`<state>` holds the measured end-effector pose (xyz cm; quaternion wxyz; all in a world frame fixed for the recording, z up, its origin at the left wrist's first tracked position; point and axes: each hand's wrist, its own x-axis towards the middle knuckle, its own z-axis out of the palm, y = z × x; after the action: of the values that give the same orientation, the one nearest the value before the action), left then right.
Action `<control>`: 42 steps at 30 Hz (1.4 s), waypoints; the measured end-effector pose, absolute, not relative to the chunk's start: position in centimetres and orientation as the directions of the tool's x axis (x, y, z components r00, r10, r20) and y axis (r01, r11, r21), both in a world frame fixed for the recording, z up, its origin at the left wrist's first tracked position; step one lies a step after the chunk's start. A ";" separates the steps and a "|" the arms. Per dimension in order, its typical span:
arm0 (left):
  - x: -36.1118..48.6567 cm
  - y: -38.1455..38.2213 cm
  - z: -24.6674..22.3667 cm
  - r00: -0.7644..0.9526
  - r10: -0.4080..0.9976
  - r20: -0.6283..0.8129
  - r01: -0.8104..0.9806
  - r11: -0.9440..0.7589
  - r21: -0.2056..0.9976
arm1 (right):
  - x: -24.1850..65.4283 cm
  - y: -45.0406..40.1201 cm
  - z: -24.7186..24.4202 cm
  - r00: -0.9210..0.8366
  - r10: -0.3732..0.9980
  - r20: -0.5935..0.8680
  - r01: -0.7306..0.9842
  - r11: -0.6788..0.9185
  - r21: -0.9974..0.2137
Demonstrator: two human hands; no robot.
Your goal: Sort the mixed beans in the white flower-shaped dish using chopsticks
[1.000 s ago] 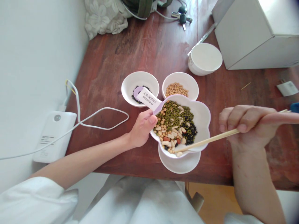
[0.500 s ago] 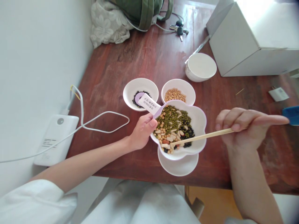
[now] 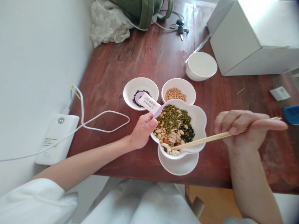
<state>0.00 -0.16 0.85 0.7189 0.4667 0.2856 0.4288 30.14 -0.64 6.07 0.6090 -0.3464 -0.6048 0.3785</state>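
- Left hand (image 3: 142,132): fingers curled, gripping a lilac tab (image 3: 158,111) at the dish's rim.
- Right hand (image 3: 243,127): clenched around one pair of chopsticks (image 3: 210,137), above the dish's right side.
- Chopsticks: long axis nearly level, slanting slightly down from right to left; tips pointing left, among the beans by the dish's near rim.
- Dish (image 3: 199,119): one, flower-shaped, white with lilac edge, between both hands, on one saucer (image 3: 179,166).
- Mixed beans (image 3: 171,124): in the dish; green, black, pale and a few red; too many to count.
- Label (image 3: 148,103): one, white, printed, joined to the tab, overhanging the left small bowl.
- Small bowls: two, side by side, just beyond the dish. Left bowl (image 3: 129,90) with black beans (image 3: 137,101); right bowl (image 3: 189,90) with soybeans (image 3: 175,94).
- Power bank (image 3: 57,140): one, white, left of the left forearm, with one cable (image 3: 105,123).
- White bowl (image 3: 201,66): one, beyond the right small bowl.
- Box (image 3: 243,53): one, white, far right of the table (image 3: 112,71).
- Keys (image 3: 179,29): one bunch, beside one green bag (image 3: 144,9).
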 end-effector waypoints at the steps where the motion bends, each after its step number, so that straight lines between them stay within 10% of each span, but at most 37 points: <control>1: 0.0 -0.2 0.9 0.470 0.882 -0.013 -0.347 0.198 0.917 | 30.2 -0.6 6.1 -0.032 0.878 0.478 -0.054 0.476 -0.878; 42: 0.0 0.0 1.0 0.462 0.887 -0.021 -0.322 0.190 0.928 | 30.6 0.1 5.5 -0.039 0.877 0.479 -0.218 0.460 -0.861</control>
<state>0.04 -0.01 1.01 0.7114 0.4743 0.2978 0.4246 30.65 0.07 5.50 0.6314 -0.2864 -0.5757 0.4335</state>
